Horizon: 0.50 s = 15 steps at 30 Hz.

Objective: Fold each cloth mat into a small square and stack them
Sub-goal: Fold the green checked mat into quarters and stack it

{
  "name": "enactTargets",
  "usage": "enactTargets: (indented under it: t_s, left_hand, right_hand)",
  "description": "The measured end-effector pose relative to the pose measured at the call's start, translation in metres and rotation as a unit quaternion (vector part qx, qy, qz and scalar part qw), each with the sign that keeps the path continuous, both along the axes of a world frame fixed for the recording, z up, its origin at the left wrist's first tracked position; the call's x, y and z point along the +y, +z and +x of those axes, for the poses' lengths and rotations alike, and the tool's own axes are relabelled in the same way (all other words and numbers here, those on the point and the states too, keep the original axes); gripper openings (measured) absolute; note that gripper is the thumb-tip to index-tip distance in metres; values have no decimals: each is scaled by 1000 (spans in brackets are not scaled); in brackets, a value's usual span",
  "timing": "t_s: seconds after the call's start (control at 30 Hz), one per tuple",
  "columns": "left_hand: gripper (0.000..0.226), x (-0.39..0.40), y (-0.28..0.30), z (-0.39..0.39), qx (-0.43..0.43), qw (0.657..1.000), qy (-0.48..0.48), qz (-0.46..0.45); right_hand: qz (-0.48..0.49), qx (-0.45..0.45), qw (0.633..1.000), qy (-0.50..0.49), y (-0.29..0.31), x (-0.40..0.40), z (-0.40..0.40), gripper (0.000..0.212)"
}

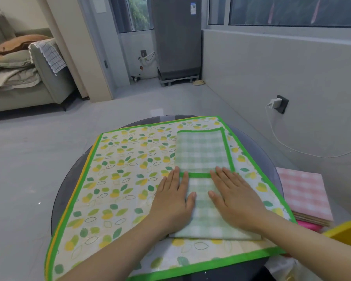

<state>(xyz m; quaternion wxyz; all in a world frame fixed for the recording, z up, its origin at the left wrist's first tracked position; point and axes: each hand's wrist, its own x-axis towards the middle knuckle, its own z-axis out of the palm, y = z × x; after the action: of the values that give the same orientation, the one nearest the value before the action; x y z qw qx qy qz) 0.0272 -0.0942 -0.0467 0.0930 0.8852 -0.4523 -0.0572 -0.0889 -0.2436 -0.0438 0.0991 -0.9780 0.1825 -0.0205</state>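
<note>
A green-checked cloth mat [201,153] with a green border lies folded on top of a large unfolded mat printed with lemons and leaves [120,179]. The near part of the checked mat is doubled over, its green edge running crosswise under my fingertips. My left hand [173,199] presses flat on the fold's left side, fingers spread. My right hand [234,197] presses flat on its right side. Neither hand grips anything. The large mat covers most of a round dark glass table [67,189].
A folded pink-checked cloth [304,191] sits on a stack at the table's right, with a pink item under it. A yellow object [346,230] pokes in at the right edge. Beyond are grey floor, a sofa at far left, and a wall with a plugged-in charger.
</note>
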Motion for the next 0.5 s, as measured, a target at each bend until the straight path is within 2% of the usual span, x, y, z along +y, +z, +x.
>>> enactTargets:
  t_s: [0.17, 0.23, 0.3, 0.33, 0.37, 0.43, 0.5]
  left_hand:
    - [62, -1, 4, 0, 2, 1000, 1, 10]
    - [69, -2, 9, 0, -42, 999, -8, 12]
    - [86, -7, 17, 1, -91, 995, -29, -10]
    - [86, -11, 20, 3, -105, 994, -36, -22]
    - [79, -14, 21, 4, -110, 992, -41, -39]
    - [55, -20, 23, 9, -90, 992, -38, -84]
    - [29, -24, 21, 16, -31, 993, -14, -116]
  right_hand:
    - [-10, 18, 998, -61, -2, -16, -6, 89]
    - [-73, -21, 995, -70, 1, -12, -5, 95]
    - [-113, -55, 990, -58, 4, -10, -3, 72]
    - [-124, -66, 989, -50, 8, -8, -3, 60]
    - [-116, -71, 990, -34, 10, -6, -2, 54]
    - [-39, -113, 993, -16, 17, -4, 2, 45]
    - [62, -108, 991, -55, 19, -12, 5, 45]
